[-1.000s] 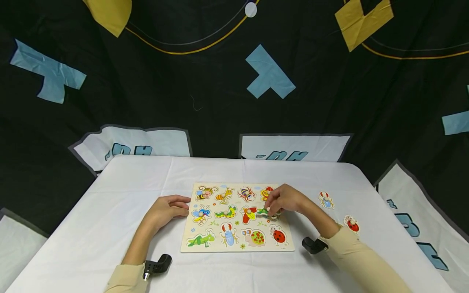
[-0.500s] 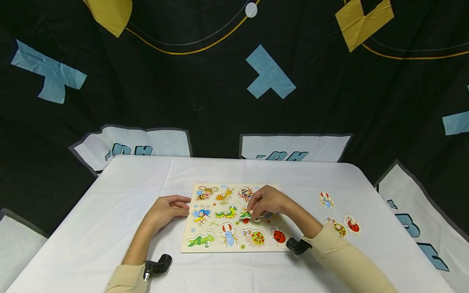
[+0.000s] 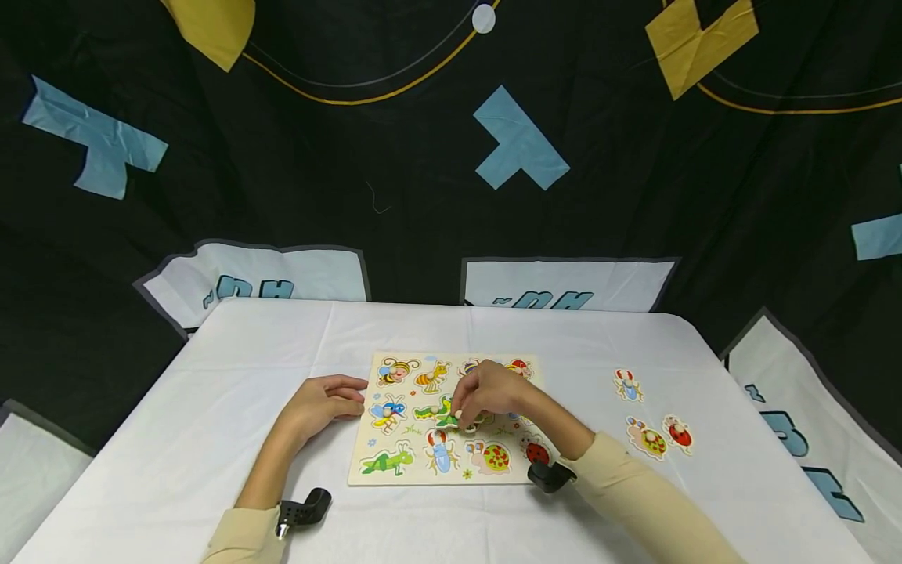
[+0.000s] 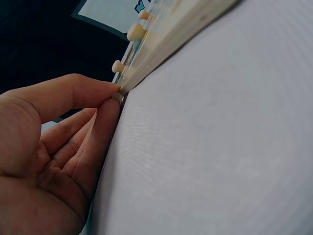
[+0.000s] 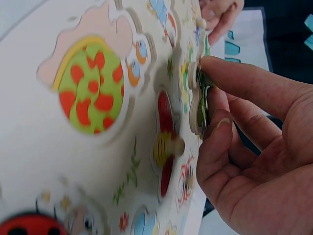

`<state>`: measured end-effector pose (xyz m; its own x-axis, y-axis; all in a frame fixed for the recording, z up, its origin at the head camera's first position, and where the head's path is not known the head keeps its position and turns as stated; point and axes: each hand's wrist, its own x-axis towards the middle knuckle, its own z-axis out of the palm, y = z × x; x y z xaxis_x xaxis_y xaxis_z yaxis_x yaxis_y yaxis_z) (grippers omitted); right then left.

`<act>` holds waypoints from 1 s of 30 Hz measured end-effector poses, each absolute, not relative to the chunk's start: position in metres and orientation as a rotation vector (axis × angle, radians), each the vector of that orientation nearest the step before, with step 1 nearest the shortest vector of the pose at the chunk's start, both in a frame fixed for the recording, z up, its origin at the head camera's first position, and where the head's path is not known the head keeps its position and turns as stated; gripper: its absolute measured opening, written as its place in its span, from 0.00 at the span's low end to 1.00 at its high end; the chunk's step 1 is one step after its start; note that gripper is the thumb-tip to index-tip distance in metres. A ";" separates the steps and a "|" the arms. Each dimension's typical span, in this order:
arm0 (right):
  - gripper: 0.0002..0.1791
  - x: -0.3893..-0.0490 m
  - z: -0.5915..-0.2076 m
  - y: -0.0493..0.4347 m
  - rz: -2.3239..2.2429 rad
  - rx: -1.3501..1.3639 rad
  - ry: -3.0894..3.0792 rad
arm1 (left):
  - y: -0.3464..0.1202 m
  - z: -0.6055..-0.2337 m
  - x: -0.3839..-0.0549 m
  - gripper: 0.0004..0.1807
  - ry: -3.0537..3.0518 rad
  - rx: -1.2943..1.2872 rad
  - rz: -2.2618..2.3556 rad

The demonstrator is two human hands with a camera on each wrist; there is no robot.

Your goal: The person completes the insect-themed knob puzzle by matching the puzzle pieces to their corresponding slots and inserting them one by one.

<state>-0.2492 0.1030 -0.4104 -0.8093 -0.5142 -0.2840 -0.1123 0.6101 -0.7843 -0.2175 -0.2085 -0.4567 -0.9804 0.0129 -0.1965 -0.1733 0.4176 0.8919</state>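
Observation:
My right hand (image 3: pixel 493 390) pinches a green grasshopper puzzle piece (image 5: pixel 202 105) between thumb and fingers. The piece is held just above the wooden puzzle board (image 3: pixel 451 475), near the green caterpillar piece (image 3: pixel 426 413); the hand hides part of it. With its fingers nearly straight, my left hand (image 3: pixel 317 403) touches the board's left edge; thumb and finger meet that edge in the left wrist view. Along the board's front row lie a green grasshopper picture (image 3: pixel 384 462), a blue beetle picture (image 3: pixel 440 454), a snail picture (image 3: pixel 493 458) and a ladybug picture (image 3: pixel 535 452), showing no knobs.
To the right of the board, three loose pieces lie on the white tablecloth (image 3: pixel 578 345): a beetle piece (image 3: pixel 628 385), a snail piece (image 3: pixel 646 438) and a ladybug piece (image 3: pixel 678 434). A dark printed cloth (image 3: pixel 416 196) hangs behind the table.
My right hand has moved left across the board with the green grasshopper piece, uncovering the loose snail piece. My left hand has stayed at the board's edge.

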 end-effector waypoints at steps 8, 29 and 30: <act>0.08 -0.241 -0.410 0.076 -1.108 -0.552 2.276 | -0.209 -0.456 -0.217 0.27 2.498 -0.125 1.617; 0.09 -0.219 -0.417 0.021 -1.024 -0.688 2.269 | -0.209 -0.456 -0.216 0.27 2.475 -0.115 1.635; 0.09 -0.218 -0.418 0.019 -1.027 -0.692 2.267 | -0.209 -0.455 -0.216 0.27 2.474 -0.122 1.633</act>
<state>-0.2181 0.0190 -0.4176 -0.7157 -0.6448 -0.2682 -0.2238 0.5756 -0.7865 -0.2161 -0.2092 -0.4553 -0.9814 0.0274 -0.1900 -0.1639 0.3957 0.9036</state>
